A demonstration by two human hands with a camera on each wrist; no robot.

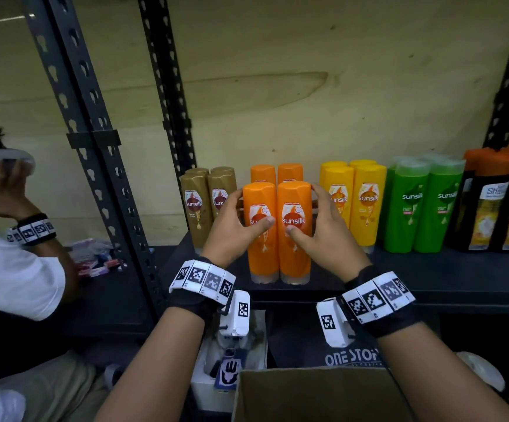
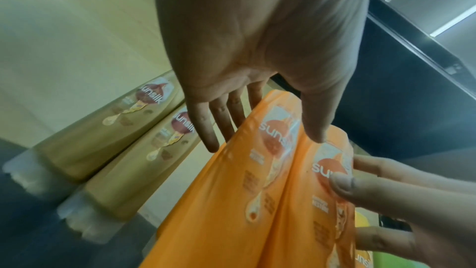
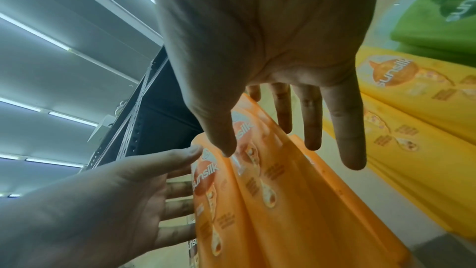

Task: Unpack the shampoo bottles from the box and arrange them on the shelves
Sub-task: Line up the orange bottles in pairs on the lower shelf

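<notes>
Two orange Sunsilk bottles [image 1: 262,257] [image 1: 294,254] stand side by side at the front of the dark shelf [image 1: 429,269], with two more orange bottles [image 1: 289,172] behind them. My left hand [image 1: 238,226] lies against the left bottle's side with its thumb on the label. On the other side, my right hand [image 1: 323,229] does the same with the right bottle. In the left wrist view my left hand's fingers [image 2: 213,129] lie straight along the orange bottle [image 2: 231,201]. The right wrist view shows my right hand's fingers [image 3: 347,129] straight beside the pair [image 3: 283,201]. The open cardboard box [image 1: 317,394] sits below my wrists.
On the same shelf stand gold bottles [image 1: 198,205] to the left, then yellow [image 1: 366,202], green [image 1: 420,208] and black orange-capped bottles [image 1: 490,208] to the right. A dark slotted upright [image 1: 95,166] rises at left. A person in a white shirt [image 1: 10,269] sits at far left.
</notes>
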